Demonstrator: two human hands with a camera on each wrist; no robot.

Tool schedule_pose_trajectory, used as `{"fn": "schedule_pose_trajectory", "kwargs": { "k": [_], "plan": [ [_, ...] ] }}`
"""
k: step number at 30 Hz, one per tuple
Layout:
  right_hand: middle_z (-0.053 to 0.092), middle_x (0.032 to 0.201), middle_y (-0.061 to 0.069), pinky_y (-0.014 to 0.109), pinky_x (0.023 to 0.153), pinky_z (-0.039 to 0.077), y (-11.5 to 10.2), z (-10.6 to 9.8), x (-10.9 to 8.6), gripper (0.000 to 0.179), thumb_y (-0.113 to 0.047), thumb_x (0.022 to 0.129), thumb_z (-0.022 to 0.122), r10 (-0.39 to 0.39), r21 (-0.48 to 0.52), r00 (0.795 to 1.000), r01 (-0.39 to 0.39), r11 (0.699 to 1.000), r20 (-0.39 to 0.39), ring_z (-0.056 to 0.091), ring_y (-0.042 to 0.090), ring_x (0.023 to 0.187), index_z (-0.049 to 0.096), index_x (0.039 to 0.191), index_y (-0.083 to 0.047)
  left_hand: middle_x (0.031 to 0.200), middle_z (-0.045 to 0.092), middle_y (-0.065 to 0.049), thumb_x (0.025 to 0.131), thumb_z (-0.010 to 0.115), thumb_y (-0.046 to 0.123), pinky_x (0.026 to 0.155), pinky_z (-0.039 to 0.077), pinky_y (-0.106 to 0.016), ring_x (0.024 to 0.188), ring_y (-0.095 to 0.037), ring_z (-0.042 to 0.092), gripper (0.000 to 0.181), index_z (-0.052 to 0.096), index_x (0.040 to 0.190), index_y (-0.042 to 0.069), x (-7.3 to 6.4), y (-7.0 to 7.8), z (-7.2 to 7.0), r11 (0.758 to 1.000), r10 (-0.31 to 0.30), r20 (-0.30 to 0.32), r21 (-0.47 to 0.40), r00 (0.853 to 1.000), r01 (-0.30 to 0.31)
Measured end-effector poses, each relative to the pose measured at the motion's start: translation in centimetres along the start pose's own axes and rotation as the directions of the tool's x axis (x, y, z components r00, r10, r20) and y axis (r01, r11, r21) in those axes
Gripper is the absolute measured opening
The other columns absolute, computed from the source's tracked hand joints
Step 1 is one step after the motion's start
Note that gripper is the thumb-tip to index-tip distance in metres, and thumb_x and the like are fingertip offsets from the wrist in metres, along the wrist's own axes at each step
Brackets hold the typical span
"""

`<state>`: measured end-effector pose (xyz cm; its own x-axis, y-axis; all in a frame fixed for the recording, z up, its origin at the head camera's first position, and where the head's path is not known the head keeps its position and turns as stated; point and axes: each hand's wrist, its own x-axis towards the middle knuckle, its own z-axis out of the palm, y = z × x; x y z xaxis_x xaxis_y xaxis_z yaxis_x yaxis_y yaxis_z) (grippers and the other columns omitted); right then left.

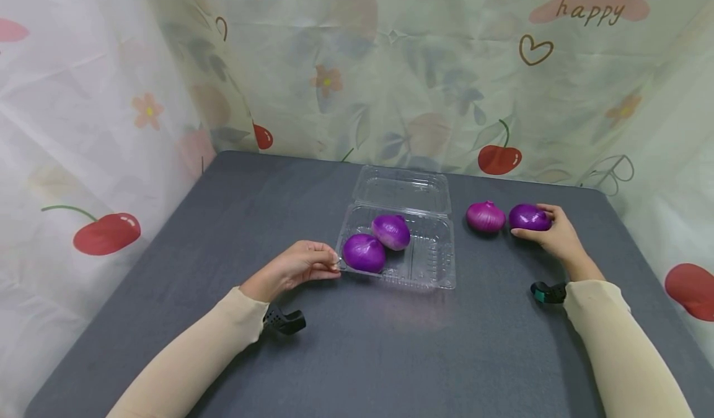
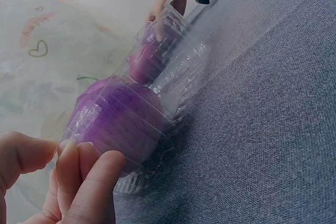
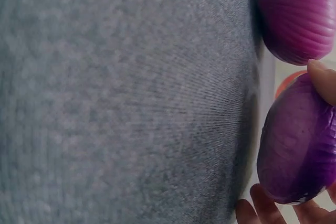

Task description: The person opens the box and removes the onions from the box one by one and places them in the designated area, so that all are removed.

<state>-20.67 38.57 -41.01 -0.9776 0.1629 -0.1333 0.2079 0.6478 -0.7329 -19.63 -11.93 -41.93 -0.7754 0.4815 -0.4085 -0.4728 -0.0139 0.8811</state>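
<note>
A clear plastic clamshell box (image 1: 426, 257) lies with its lid (image 1: 401, 190) folded back on the far side. Two purple onions sit inside it, a front one (image 1: 364, 253) at the left corner and another (image 1: 391, 232) behind it. My left hand (image 1: 304, 264) pinches the box's left rim between thumb and fingers, close beside the front onion. To the right of the box, my right hand (image 1: 552, 232) grips a dark purple onion (image 1: 527, 217), thumb on the near side and fingers round the far side. A redder onion (image 1: 485, 217) stands just left of it on the table.
The dark grey table (image 1: 401, 350) ends at a printed curtain (image 1: 390, 77) behind and at both sides. Black wrist devices (image 1: 286, 320) hang under both sleeves, low over the tabletop.
</note>
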Motion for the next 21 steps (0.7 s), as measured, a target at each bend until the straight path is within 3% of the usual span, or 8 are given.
{"fn": "schedule_pose_trajectory", "kwargs": {
  "k": [21],
  "plan": [
    [0.020, 0.146, 0.039, 0.070, 0.104, 0.033, 0.35, -0.04, 0.51, 0.101, -0.041, 0.084, 0.074, -0.020, -0.035, 0.998, 0.023, 0.999, 0.067, 0.026, 0.054, 0.130, 0.011, 0.151, 0.001, 0.076, 0.067, -0.006, 0.092, 0.054, -0.004, 0.082, 0.061, -0.033, 0.073, -0.014, 0.068, 0.016, 0.063, 0.082, 0.004, -0.09, 0.03, 0.03, 1.000, 0.002, -0.005, 0.002, 1.000, -0.002]
  ]
}}
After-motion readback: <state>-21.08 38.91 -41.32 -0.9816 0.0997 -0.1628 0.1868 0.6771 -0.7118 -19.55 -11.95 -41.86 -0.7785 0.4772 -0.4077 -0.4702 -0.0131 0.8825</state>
